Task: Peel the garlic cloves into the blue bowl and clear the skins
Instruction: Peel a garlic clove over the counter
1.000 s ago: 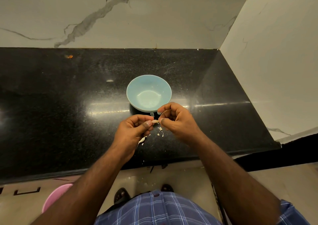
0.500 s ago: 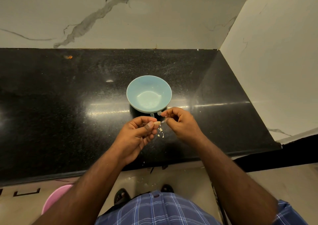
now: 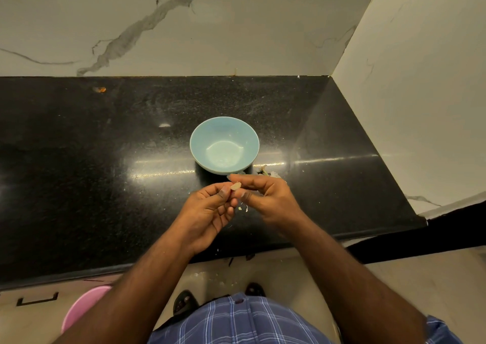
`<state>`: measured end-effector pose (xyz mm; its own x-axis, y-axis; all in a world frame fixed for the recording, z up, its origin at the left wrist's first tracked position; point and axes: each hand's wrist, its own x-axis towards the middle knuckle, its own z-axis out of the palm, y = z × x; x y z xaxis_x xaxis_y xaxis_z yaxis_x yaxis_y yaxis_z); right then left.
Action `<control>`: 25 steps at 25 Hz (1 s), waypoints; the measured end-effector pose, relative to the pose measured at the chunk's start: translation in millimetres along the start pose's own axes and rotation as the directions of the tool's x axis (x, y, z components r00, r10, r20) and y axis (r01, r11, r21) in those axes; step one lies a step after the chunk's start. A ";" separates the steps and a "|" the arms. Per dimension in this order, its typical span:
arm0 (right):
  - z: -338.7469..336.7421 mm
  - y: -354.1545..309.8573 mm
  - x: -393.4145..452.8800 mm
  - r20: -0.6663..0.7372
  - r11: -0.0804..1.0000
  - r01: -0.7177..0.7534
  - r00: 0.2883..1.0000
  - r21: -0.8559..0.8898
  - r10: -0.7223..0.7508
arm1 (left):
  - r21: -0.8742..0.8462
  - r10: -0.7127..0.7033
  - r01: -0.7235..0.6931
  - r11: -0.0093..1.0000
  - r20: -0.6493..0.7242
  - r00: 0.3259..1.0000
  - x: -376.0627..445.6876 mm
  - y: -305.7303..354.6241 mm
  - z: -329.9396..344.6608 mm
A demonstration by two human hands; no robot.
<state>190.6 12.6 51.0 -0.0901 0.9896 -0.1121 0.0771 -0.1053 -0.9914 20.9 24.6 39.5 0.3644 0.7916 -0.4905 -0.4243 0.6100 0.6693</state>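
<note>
Both of your hands met over the table (image 3: 105,185) just in front of the bowl (image 3: 224,145), and between them sat one clove (image 3: 236,186). Your left hand (image 3: 207,212) had the grip on it: thumb and fingertips curled round the pale clove and pinched it, the other fingers loosely bent beneath. Your right hand (image 3: 265,199) was curled as well, its forefinger stretched across the top of the clove and its thumb tucked under, so that it pinched at the clove's right end; whether it held the skin or the flesh could not be told. You held the clove in the air, above the table and just short of the bowl's near rim. Your bowl stood upright on the black table, with only a few tiny flecks inside. Small skins (image 3: 243,208) lay on the table below your hands, and a little heap of peelings (image 3: 268,173) lay just right of the bowl, partly hidden behind your right hand. More scraps dotted the floor (image 3: 394,291) by your feet. A pink tub (image 3: 81,309) showed on the floor at the lower left, partly behind your left arm.
</note>
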 end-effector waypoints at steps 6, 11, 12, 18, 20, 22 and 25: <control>11.4 -1.4 0.6 -0.125 0.994 0.088 0.989 0.057 -0.081 | 0.165 0.074 -0.060 0.984 -0.080 0.994 0.2 0.9 2.1; 12.6 0.3 2.6 -0.167 0.976 0.119 0.975 -0.182 -0.150 | 0.135 0.136 -0.124 0.983 -0.086 0.987 0.6 4.6 -2.5; 13.1 0.6 2.8 -0.166 0.965 0.135 0.971 -0.224 -0.175 | 0.138 0.137 -0.126 0.982 -0.073 0.988 0.1 4.7 -3.3; 13.7 0.7 3.0 -0.097 0.939 0.129 0.981 -0.319 -0.168 | 0.134 0.136 -0.129 0.983 -0.044 0.990 0.2 5.0 -4.8; 12.1 1.4 3.2 -0.055 0.928 0.139 0.984 -0.344 -0.168 | 0.126 0.138 -0.131 0.983 -0.045 0.989 0.9 5.4 -5.7; 11.2 2.4 3.4 -0.055 0.931 0.156 0.981 -0.330 -0.184 | 0.120 0.141 -0.133 0.984 -0.056 0.988 1.7 5.0 -5.9; 10.9 1.7 3.2 -0.132 0.957 0.154 0.973 -0.247 -0.190 | 0.126 0.146 -0.138 0.982 -0.052 0.988 2.0 4.8 -5.2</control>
<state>179.6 14.5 48.2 0.0286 0.9957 0.0886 0.3049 0.0757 -0.9494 15.3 29.3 38.8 0.2551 0.8728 -0.4161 -0.3629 0.4853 0.7955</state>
